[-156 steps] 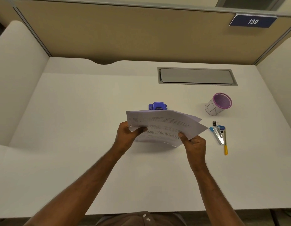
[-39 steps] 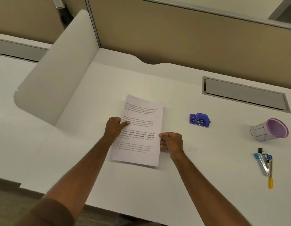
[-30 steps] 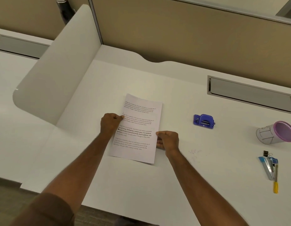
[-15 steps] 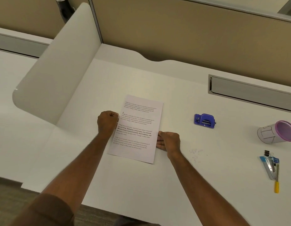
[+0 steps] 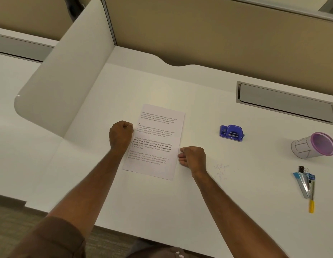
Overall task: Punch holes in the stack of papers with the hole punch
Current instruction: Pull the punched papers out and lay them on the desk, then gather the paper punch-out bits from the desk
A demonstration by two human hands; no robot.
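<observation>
The stack of papers (image 5: 154,142) is lying flat on the white surface (image 5: 199,192), roughly mid-way between its near and far edges and toward the left divider panel (image 5: 65,71), printed side up, long side running near-to-far with a slight tilt. The left hand (image 5: 121,135) is sitting at the stack's left edge, grip clenched into a loose fist, knuckles touching or just overlapping the paper margin; cannot tell if it is pinching anything. The right hand (image 5: 192,157) is resting on the surface against the stack's right edge near the lower part of the page, fingers curled in, grip also clenched, not visibly grasping the sheets. The hole punch (image 5: 231,133), blue-purple, is sitting on the surface to the right of the stack, well apart from both hands, nobody touching it. Small white paper chads (image 5: 221,170) are scattering the surface just right of the right wrist. Farther toward the right edge, a white cup with a purple rim (image 5: 314,146) is lying on its side, opening facing right. Nearer the front-right corner, a blue-and-metal stapler (image 5: 303,183), a black binder clip (image 5: 301,168) and a yellow-handled tool (image 5: 311,202) are lying bunched together. A grey cable hatch (image 5: 286,103) is sitting in the surface along its far edge.
</observation>
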